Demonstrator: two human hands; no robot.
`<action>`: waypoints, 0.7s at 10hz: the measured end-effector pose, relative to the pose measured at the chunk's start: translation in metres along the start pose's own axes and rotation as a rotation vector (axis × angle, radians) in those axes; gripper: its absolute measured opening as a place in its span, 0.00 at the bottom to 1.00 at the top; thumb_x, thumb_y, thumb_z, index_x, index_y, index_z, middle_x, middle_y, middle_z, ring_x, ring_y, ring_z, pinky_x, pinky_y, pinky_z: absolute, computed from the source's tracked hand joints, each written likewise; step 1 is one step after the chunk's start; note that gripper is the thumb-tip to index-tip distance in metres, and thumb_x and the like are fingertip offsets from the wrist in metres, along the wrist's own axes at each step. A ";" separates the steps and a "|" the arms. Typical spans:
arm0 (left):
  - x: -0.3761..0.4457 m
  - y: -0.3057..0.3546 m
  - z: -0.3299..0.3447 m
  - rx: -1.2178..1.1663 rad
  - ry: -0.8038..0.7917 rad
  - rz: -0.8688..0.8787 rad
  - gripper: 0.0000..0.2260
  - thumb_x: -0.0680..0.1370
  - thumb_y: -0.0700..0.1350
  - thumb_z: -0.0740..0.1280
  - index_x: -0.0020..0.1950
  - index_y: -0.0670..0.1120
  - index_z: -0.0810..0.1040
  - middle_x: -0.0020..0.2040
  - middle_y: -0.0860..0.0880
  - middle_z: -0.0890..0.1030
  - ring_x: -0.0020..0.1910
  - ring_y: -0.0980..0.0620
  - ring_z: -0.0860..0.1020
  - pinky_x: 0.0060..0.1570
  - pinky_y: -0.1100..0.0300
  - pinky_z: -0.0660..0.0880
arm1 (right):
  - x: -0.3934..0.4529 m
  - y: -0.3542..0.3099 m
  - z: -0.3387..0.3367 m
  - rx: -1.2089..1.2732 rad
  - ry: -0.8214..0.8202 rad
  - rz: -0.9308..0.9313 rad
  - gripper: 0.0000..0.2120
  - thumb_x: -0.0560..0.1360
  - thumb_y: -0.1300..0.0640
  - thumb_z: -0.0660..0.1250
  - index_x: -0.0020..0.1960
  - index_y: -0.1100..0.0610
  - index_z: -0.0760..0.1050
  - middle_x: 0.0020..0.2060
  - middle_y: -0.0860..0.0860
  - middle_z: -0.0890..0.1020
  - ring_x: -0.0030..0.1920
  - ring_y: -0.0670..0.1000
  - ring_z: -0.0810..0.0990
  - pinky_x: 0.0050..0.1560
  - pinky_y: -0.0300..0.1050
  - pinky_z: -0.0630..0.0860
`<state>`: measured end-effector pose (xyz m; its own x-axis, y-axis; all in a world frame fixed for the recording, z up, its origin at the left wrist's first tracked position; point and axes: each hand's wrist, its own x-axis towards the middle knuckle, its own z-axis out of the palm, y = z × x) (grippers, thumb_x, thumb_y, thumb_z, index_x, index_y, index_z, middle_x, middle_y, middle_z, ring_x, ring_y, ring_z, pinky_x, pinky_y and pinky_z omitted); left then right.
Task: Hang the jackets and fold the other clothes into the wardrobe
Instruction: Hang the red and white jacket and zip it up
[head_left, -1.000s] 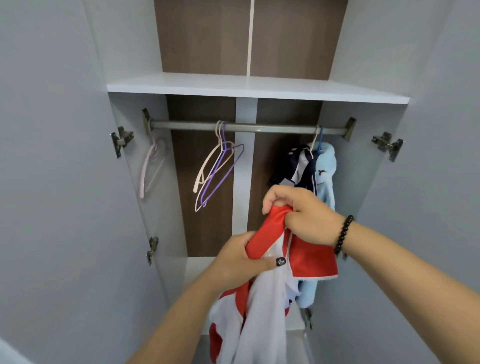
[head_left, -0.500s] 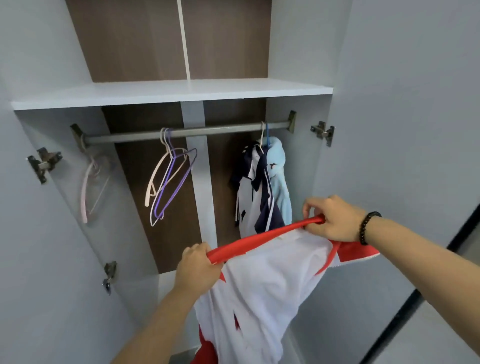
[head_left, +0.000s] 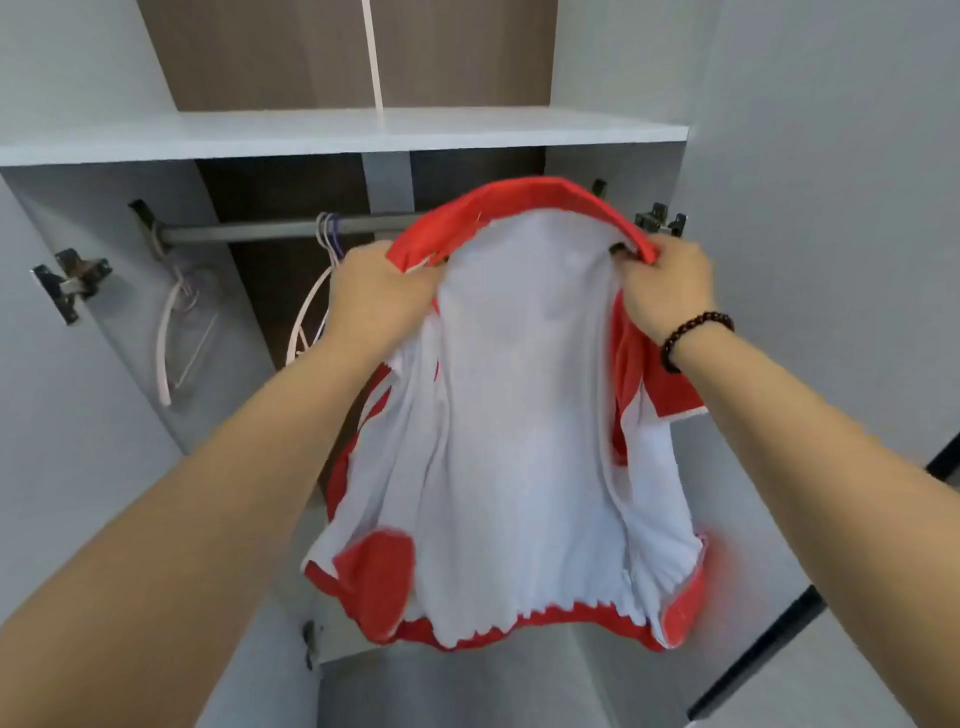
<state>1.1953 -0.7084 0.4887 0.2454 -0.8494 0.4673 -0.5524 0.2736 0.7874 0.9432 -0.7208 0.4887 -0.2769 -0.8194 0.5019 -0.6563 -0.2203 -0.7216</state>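
Jacket (head_left: 519, 415), red outside with a white lining, hangs spread open in front of the wardrobe, held up by its collar with the lining facing the camera. Left hand (head_left: 379, 296) has its grip curled around the collar's left end, and right hand (head_left: 665, 291), with a dark bead bracelet (head_left: 693, 338) on the wrist, pinches the right end. The collar arches between them just in front of the rail (head_left: 244, 232), and the hem dangles low, clear of the wardrobe floor.

Judging by this, the hanging step for this jacket is only at its start: the garment is opened out and ready, but no hanger is in it yet. Free hangers (head_left: 317, 291) sit on the rail just behind the left hand, and a pale one (head_left: 174, 332) hangs further left near the hinge (head_left: 70, 280). Whatever hangs on the right part of the rail is hidden by the jacket, so I cannot tell how many garments are already up. The shelf (head_left: 311, 132) above the rail shows no folded clothes, so the folding part seems not yet begun, as far as this view reaches.

What is left here, likely: free one hand, take a hanger, slip it into the shoulders, hook it on the rail.
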 end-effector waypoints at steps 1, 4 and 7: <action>-0.028 0.009 0.005 -0.182 0.360 0.450 0.06 0.72 0.54 0.68 0.39 0.57 0.72 0.32 0.62 0.75 0.29 0.63 0.74 0.30 0.72 0.67 | -0.021 -0.019 -0.006 0.239 0.438 -0.422 0.08 0.73 0.54 0.64 0.35 0.47 0.69 0.27 0.41 0.72 0.27 0.39 0.67 0.28 0.29 0.61; -0.131 -0.207 0.038 0.352 -0.583 -0.635 0.08 0.78 0.45 0.67 0.41 0.43 0.77 0.36 0.46 0.77 0.35 0.51 0.74 0.44 0.54 0.73 | -0.146 0.135 0.101 -0.186 -0.631 0.384 0.16 0.77 0.55 0.61 0.31 0.55 0.71 0.30 0.50 0.75 0.34 0.53 0.75 0.32 0.41 0.67; -0.077 -0.087 0.000 -0.314 -0.220 -0.569 0.07 0.69 0.49 0.77 0.40 0.47 0.84 0.35 0.49 0.85 0.35 0.50 0.84 0.40 0.58 0.80 | -0.092 0.055 0.079 0.109 -0.399 0.168 0.09 0.68 0.53 0.74 0.36 0.53 0.74 0.28 0.45 0.74 0.31 0.47 0.72 0.35 0.42 0.69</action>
<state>1.2249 -0.6663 0.3839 0.2428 -0.9627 -0.1197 -0.1208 -0.1525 0.9809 0.9880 -0.6990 0.3651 -0.0666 -0.9839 0.1658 -0.5420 -0.1039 -0.8340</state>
